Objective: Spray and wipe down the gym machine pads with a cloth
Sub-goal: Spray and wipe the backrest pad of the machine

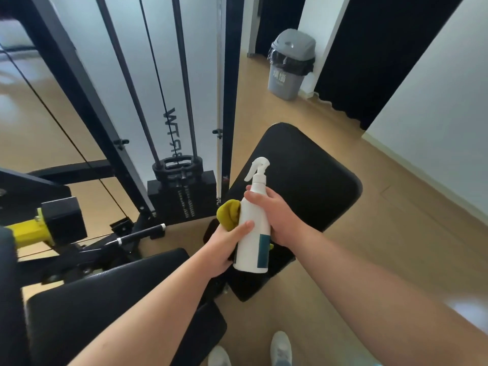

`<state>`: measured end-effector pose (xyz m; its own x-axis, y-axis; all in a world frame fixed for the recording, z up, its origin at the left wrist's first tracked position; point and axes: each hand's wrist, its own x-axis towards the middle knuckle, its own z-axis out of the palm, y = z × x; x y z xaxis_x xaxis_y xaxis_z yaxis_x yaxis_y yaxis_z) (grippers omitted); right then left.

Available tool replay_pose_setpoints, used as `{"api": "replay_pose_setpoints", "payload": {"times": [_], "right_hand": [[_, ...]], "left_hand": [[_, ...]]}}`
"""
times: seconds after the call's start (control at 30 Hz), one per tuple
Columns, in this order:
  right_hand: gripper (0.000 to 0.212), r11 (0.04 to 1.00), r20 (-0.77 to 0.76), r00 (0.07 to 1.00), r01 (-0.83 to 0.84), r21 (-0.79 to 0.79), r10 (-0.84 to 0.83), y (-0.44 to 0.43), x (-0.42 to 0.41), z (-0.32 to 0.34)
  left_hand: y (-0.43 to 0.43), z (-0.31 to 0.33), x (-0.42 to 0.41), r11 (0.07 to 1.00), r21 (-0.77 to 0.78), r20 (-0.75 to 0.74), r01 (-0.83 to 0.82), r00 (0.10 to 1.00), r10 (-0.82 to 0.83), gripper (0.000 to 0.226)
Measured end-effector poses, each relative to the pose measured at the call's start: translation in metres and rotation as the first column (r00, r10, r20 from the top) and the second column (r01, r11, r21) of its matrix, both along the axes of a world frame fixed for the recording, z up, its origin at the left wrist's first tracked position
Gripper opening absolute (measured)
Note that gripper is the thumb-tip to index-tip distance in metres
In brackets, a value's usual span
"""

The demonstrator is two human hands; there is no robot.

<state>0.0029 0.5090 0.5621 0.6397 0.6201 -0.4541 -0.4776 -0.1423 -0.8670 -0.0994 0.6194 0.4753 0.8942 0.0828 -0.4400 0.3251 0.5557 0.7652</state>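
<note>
near, both hands meet on the white spray bottle: left hand wraps its lower body with the yellow cloth bunched inside, right hand closes higher, likely readying the trigger. beyond, the black seat pad awaits spraying.

One head-worn wide-angle view looks forward and steeply down, close over both hands and the black pad, reaching out to a bin; the blurred left edge is perhaps a mirror.
</note>
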Motion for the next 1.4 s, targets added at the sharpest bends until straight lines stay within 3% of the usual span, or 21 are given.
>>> {"api": "replay_pose_setpoints", "payload": {"times": [0.13, 0.2, 0.27, 0.33, 0.43, 0.57, 0.73, 0.87, 1.1, 1.17, 1.23, 1.4], "right_hand": [[0.027, 0.997, -0.063, 0.996, 0.065, 0.031, -0.063, -0.001, -0.003, 0.001], [0.030, 0.998, -0.056, 0.996, 0.069, 0.016, -0.068, -0.001, -0.002, 0.002], [0.018, 0.997, -0.059, 0.996, 0.074, 0.004, -0.074, 0.000, 0.000, 0.006], [0.011, 0.996, -0.045, 0.995, 0.094, -0.003, -0.094, 0.001, 0.003, 0.008], [0.017, 0.989, 0.097, 0.988, 0.127, -0.071, -0.120, 0.004, 0.009, 0.006], [0.034, 0.960, 0.326, 0.932, 0.224, -0.167, -0.160, 0.004, 0.021, 0.000], [0.040, 0.916, 0.403, 0.902, 0.284, -0.282, -0.156, 0.001, 0.033, -0.008], [0.033, 0.877, 0.441, 0.887, 0.317, -0.362, -0.138, -0.002, 0.040, -0.012], [0.044, 0.838, 0.506, 0.855, 0.358, -0.411, -0.117, -0.015, 0.038, -0.014], [0.039, 0.828, 0.526, 0.844, 0.369, -0.421, -0.109, -0.020, 0.037, -0.013], [0.032, 0.808, 0.541, 0.831, 0.406, -0.427, -0.131, -0.026, 0.036, -0.013], [0.038, 0.796, 0.555, 0.824, 0.411, -0.443, -0.116, -0.046, 0.030, -0.007]], "left_hand": [[0.011, -0.004, -0.001, 0.980, -0.197, -0.089, 0.025, 0.995, -0.043, 0.099], [0.014, -0.007, -0.001, 0.980, -0.185, -0.106, 0.076, 0.990, -0.097, 0.105], [0.009, -0.004, 0.005, 0.984, -0.160, -0.102, 0.075, 0.991, -0.092, 0.098], [0.002, 0.000, 0.016, 0.982, -0.183, -0.168, -0.038, 0.986, 0.007, 0.081], [-0.001, 0.002, 0.035, 0.982, -0.099, -0.262, -0.160, 0.956, 0.129, 0.083], [-0.001, 0.009, 0.051, 0.978, 0.124, -0.159, -0.170, 0.969, 0.189, 0.086], [0.023, 0.010, 0.070, 0.923, -0.014, -0.242, -0.384, 0.897, 0.369, 0.086], [0.027, 0.020, 0.082, 0.935, 0.005, -0.211, -0.353, 0.914, 0.346, 0.077], [0.008, 0.031, 0.092, 0.953, 0.097, -0.162, -0.287, 0.940, 0.300, 0.067], [0.005, 0.032, 0.094, 0.960, 0.115, -0.144, -0.256, 0.952, 0.271, 0.063], [0.002, 0.031, 0.096, 0.963, 0.123, -0.130, -0.241, 0.958, 0.257, 0.065], [-0.013, 0.033, 0.102, 0.966, 0.141, -0.157, -0.215, 0.959, 0.237, 0.070]]}}
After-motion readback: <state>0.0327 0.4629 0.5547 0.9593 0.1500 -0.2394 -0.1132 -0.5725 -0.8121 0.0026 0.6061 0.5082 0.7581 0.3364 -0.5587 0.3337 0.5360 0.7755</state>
